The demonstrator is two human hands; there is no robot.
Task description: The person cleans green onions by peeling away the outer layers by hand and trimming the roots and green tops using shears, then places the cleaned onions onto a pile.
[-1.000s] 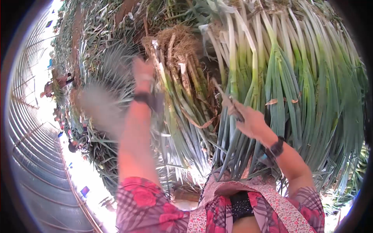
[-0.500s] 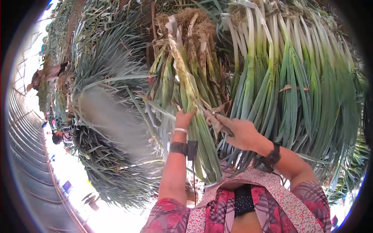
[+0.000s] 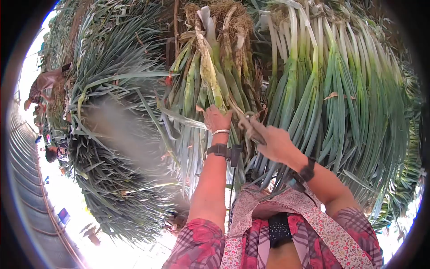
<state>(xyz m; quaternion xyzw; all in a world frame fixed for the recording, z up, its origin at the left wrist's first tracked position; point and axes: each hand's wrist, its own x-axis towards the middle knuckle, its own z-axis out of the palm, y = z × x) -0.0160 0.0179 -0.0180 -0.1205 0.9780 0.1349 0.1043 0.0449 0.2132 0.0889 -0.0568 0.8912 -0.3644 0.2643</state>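
My left hand (image 3: 218, 119), with a bracelet and a dark wristband, is closed around a large green onion (image 3: 208, 74) low on its pale, brown-streaked stalk. That onion lies on top of other untrimmed green onions (image 3: 190, 89), whose roots point away from me. Just right of it, my right hand (image 3: 274, 143) is closed on a dry, brownish leaf strip (image 3: 244, 120) that runs up toward the held stalk. The fingertips of the left hand are partly hidden.
Cleaned green onions (image 3: 331, 80) with white stalks hang in a thick row on the right. A big heap of green onions (image 3: 116, 170) fills the left side. Farther left, another person (image 3: 51, 83) is partly visible beside a curved, ribbed wall (image 3: 27, 170).
My left hand has moved up along the onion, away from my body. My right hand has shifted slightly up and left, still gripping the dry leaf strip. The view has shifted a little.
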